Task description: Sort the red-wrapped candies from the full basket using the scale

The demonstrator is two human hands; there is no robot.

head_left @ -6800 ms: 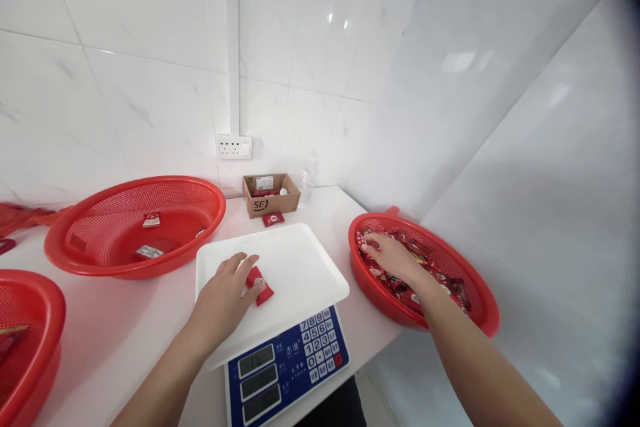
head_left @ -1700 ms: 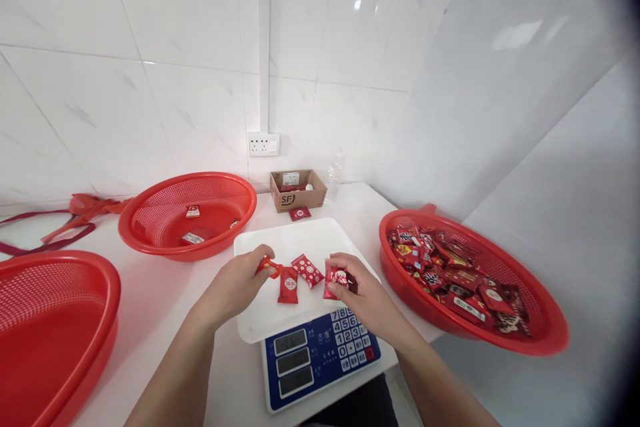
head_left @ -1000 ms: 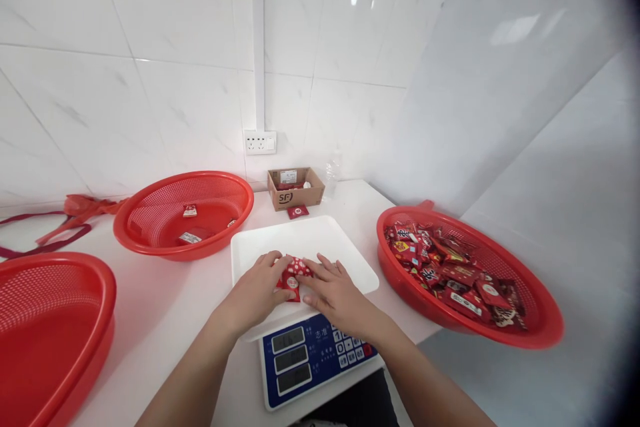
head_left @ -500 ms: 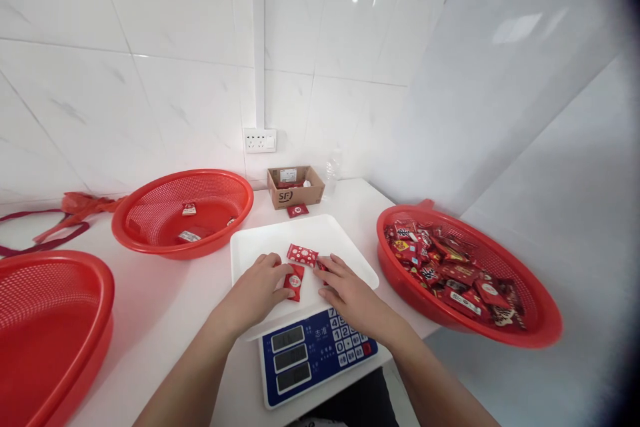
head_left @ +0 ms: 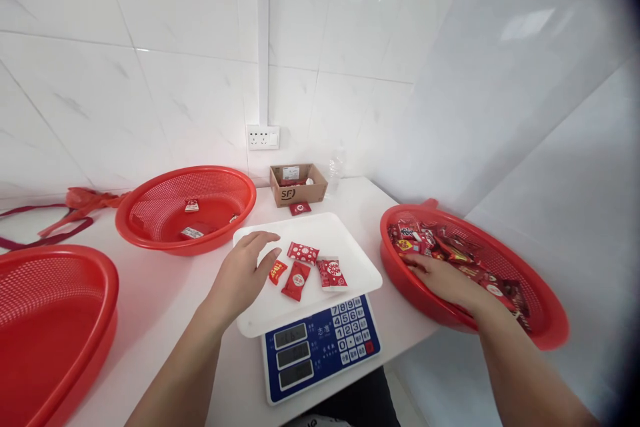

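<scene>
Packets (head_left: 303, 252), four in number, lie on the white tray (head_left: 350, 240), to the right of the left grip (head_left: 240, 277). Nearest its thumb is the small orange packet (head_left: 277, 271); next comes the labelled packet (head_left: 296, 281), with the dotted packet (head_left: 303, 254) just beyond it and the lettered packet (head_left: 331, 274) farthest out. Left grip is wide, thumb held apart from the fingers, nothing visible inside it; contact with the tray could not be confirmed. Right grip (head_left: 443, 280) rests palm down inside the right basket (head_left: 410, 290), over a heap of packets (head_left: 404, 230); its fingertips are partly hidden, so whether it holds one cannot be told. Handling, as judged: light, with slick film wrappers liable to slide on smooth plastic; contents are unseen and possibly brittle. Recommended hold is a gentle pinch across the middle, or at a flat end without squeezing. Below the tray, nearer the wearer than the left grip, sits the scale panel (head_left: 325, 347). Beyond the left grip stand a cardboard box (head_left: 299, 196), with a loose packet (head_left: 300, 208) before it, and the far basket (head_left: 130, 240). To its left, on the counter (head_left: 150, 293), is the near basket (head_left: 45, 340).
</scene>
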